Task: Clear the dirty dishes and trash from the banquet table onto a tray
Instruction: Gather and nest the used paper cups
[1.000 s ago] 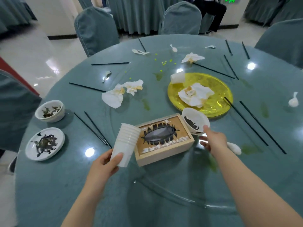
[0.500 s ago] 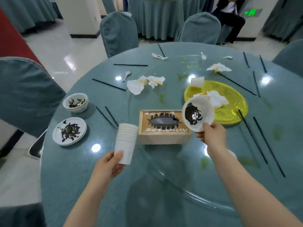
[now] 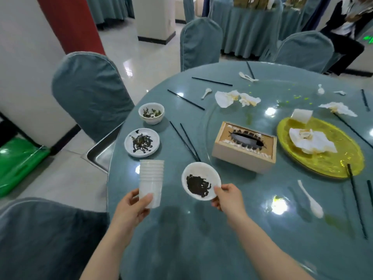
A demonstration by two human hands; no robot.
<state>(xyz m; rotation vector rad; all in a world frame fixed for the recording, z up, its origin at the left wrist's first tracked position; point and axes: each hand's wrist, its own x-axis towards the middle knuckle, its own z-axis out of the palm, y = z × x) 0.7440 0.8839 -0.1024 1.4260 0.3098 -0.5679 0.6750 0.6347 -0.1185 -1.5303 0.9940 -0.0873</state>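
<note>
Little is cleared: the left hand (image 3: pixel 132 208) grips a stack of cups (image 3: pixel 151 181) and the right hand (image 3: pixel 229 198) pinches a soiled saucer (image 3: pixel 200 180) above the table's (image 3: pixel 181 249) near-left edge, while bowls, chopsticks, napkins remain.

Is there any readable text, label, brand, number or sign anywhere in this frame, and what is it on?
No text can be read.
Green lit sign on the far right wall: cut off by the frame edge and blurred, unreadable.
Wooden tissue box, stack of white plastic cups, white saucer with dark residue: no print visible.
</note>
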